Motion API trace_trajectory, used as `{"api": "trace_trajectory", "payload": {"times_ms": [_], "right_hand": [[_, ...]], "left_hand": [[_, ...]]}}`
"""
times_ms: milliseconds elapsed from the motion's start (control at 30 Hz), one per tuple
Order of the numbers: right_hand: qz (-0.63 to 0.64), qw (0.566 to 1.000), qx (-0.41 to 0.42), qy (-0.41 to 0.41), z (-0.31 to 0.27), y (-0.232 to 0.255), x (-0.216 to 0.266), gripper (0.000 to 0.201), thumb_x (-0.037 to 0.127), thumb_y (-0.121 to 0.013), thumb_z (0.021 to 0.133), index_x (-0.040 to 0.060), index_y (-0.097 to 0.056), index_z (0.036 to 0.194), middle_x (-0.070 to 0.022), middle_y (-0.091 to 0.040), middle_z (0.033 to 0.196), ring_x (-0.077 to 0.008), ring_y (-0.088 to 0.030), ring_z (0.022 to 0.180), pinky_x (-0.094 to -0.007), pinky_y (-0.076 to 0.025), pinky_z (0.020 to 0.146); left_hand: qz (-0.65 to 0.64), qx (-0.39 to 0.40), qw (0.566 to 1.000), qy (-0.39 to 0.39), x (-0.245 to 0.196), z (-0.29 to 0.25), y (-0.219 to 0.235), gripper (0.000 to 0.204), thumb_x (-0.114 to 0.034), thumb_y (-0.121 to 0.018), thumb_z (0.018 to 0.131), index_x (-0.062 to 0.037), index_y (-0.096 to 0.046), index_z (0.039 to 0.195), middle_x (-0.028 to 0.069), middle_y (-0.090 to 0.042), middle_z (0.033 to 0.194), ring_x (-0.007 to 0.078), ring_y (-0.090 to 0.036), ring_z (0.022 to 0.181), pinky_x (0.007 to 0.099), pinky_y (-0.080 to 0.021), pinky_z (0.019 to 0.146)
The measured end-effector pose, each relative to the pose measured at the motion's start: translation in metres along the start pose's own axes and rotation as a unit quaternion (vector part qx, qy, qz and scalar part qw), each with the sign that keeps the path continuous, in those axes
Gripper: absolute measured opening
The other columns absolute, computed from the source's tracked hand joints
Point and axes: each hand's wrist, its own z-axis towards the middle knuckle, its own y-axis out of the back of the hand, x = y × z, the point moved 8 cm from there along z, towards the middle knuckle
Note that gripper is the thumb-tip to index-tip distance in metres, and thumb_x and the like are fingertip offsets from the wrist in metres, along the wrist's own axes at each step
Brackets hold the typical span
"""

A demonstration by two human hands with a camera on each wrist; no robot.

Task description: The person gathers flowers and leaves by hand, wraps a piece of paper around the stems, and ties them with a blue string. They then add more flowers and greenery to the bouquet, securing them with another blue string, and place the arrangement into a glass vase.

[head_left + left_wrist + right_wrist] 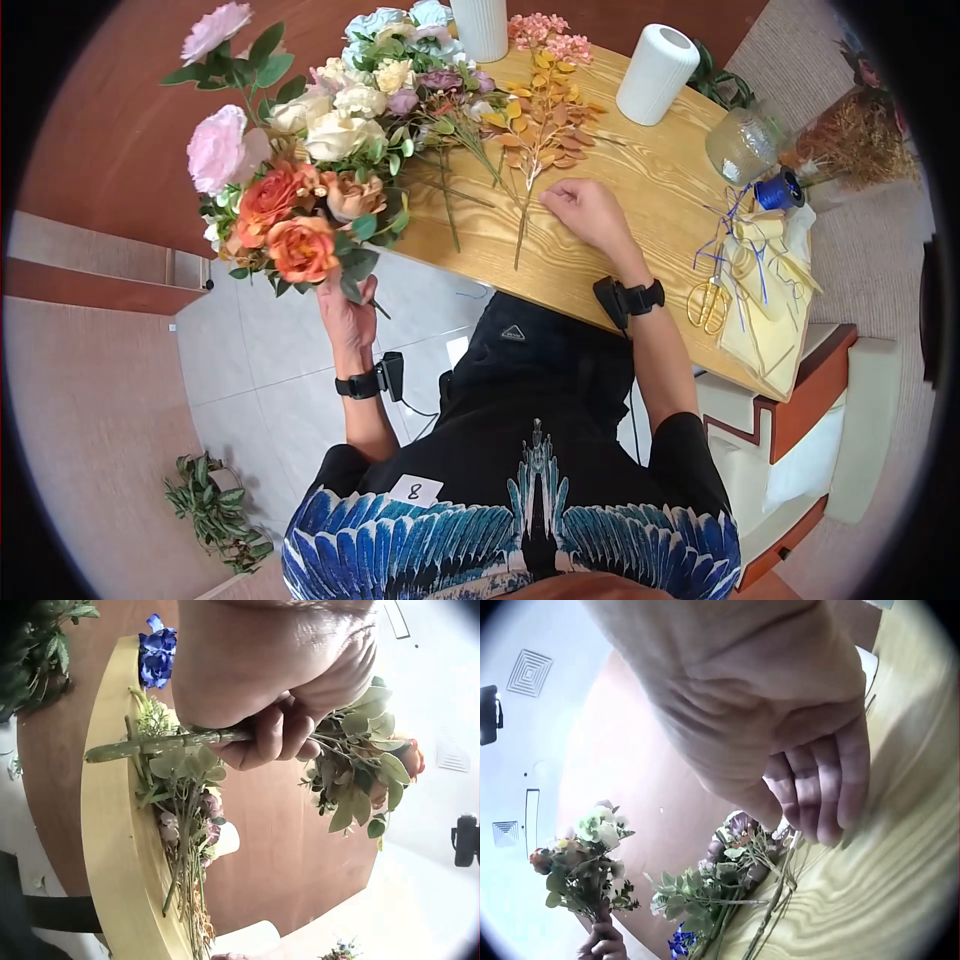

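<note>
A bouquet of pink, cream and orange flowers (302,248) is held up at the table's left edge by my left hand (346,318). In the left wrist view, the fingers of the left hand (277,671) curl round its thick green stem (112,751). Over the table, my right hand (592,214) hovers or rests just right of a branch with orange-brown leaves (540,130). In the right wrist view, the right hand (780,712) has loosely bent fingers with nothing seen between them; whether a fingertip touches the branch's stem (769,919) I cannot tell.
Purple flowers (440,80), pale blue flowers (377,24) and pink blossoms (568,47) lie on the table (650,190). Two white vases (655,78) and a glass jar (742,148) stand behind. Blue ribbon (778,190), gold scissors (708,305) and yellow wrapping (760,325) are at right.
</note>
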Motion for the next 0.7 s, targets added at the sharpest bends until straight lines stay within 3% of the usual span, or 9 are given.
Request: {"api": "trace_trajectory", "payload": {"times_ms": [100,267,333,400,467,500,600,633,700], "right_hand": [[-0.016,0.999,-0.006,-0.034,0.012,-0.01,-0.007,0.034,0.036,-0.069,0.085,0.0032,-0.074,0.091,-0.014,-0.071,0.079,-0.0224,-0.068,0.068,-0.0332,-0.052,0.066],[0.178,0.977,0.063,-0.098,0.022,-0.037,-0.03,0.03,0.031,-0.071,0.086,0.0011,-0.073,0.088,-0.0051,-0.068,0.071,-0.0115,-0.061,0.058,-0.0259,-0.048,0.055],[0.193,0.976,0.065,-0.077,0.026,-0.043,-0.031,0.029,0.029,-0.071,0.087,0.0006,-0.072,0.088,-0.0032,-0.066,0.07,-0.0092,-0.059,0.057,-0.0241,-0.047,0.054],[0.205,0.975,0.068,-0.055,0.029,-0.045,-0.024,0.027,0.027,-0.071,0.088,0.0,-0.071,0.088,-0.0013,-0.064,0.068,-0.0068,-0.056,0.056,-0.0223,-0.045,0.052],[0.212,0.971,0.076,-0.081,0.028,-0.046,-0.028,0.025,0.025,-0.07,0.088,-0.0006,-0.07,0.085,-0.0012,-0.064,0.068,-0.0074,-0.056,0.055,-0.0228,-0.046,0.052],[0.209,0.972,0.078,-0.078,0.028,-0.046,-0.028,0.025,0.025,-0.07,0.088,-0.0006,-0.07,0.085,-0.0012,-0.064,0.068,-0.0074,-0.056,0.055,-0.0228,-0.046,0.052],[0.221,0.969,0.078,-0.075,0.031,-0.048,-0.027,0.023,0.022,-0.07,0.088,-0.0007,-0.069,0.084,-0.0018,-0.064,0.068,-0.0077,-0.056,0.055,-0.0235,-0.046,0.052],[0.21,0.972,0.085,-0.069,0.034,-0.054,-0.027,0.021,0.02,-0.069,0.088,-0.0009,-0.068,0.083,-0.0025,-0.064,0.068,-0.0081,-0.056,0.054,-0.0239,-0.046,0.052],[0.2,0.974,0.088,-0.064,0.033,-0.058,-0.028,0.02,0.018,-0.068,0.088,-0.001,-0.067,0.082,-0.0032,-0.064,0.068,-0.0085,-0.056,0.054,-0.0243,-0.046,0.052]], "left_hand": [[0.03,-0.038,0.999,-0.006,0.007,0.0,0.019,0.015,-0.016,-0.059,0.098,-0.0065,-0.059,0.11,-0.0013,-0.063,0.09,0.0045,-0.048,0.061,0.0219,-0.043,0.06],[0.042,-0.08,0.996,0.008,0.008,0.006,0.018,0.019,-0.013,-0.058,0.098,-0.0062,-0.057,0.115,-0.003,-0.059,0.085,0.0035,-0.044,0.059,0.0199,-0.039,0.055],[0.055,-0.019,0.998,0.021,0.023,0.012,0.038,0.017,-0.016,-0.056,0.097,-0.0062,-0.055,0.112,-0.0013,-0.058,0.091,0.0067,-0.043,0.063,0.0231,-0.032,0.055],[0.079,-0.047,0.994,0.05,0.034,0.011,0.045,0.032,-0.012,-0.056,0.095,-0.0085,-0.052,0.127,0.0023,-0.064,0.111,0.0122,-0.062,0.088,0.0267,-0.049,0.071],[0.054,-0.02,0.997,0.056,0.04,0.01,0.036,0.04,-0.011,-0.057,0.094,-0.0099,-0.048,0.133,0.0045,-0.063,0.119,0.0161,-0.064,0.101,0.0293,-0.052,0.079],[0.056,-0.044,0.996,0.059,0.041,0.009,0.034,0.036,-0.011,-0.057,0.094,-0.0092,-0.048,0.129,0.0038,-0.063,0.115,0.0119,-0.061,0.086,0.0254,-0.049,0.069],[0.027,-0.033,0.998,0.035,0.033,0.01,0.017,0.028,-0.011,-0.056,0.095,-0.0085,-0.05,0.123,0.003,-0.063,0.109,0.0082,-0.052,0.071,0.0219,-0.041,0.059],[0.049,-0.042,0.998,0.022,0.03,0.012,0.014,0.023,-0.017,-0.055,0.098,-0.0083,-0.051,0.118,0.0016,-0.06,0.097,0.0061,-0.039,0.062,0.0208,-0.031,0.053],[0.032,-0.091,0.995,0.014,0.017,0.008,0.008,0.024,-0.021,-0.055,0.098,-0.0077,-0.051,0.118,0.0009,-0.058,0.095,0.0059,-0.038,0.061,0.0205,-0.03,0.053]]}}
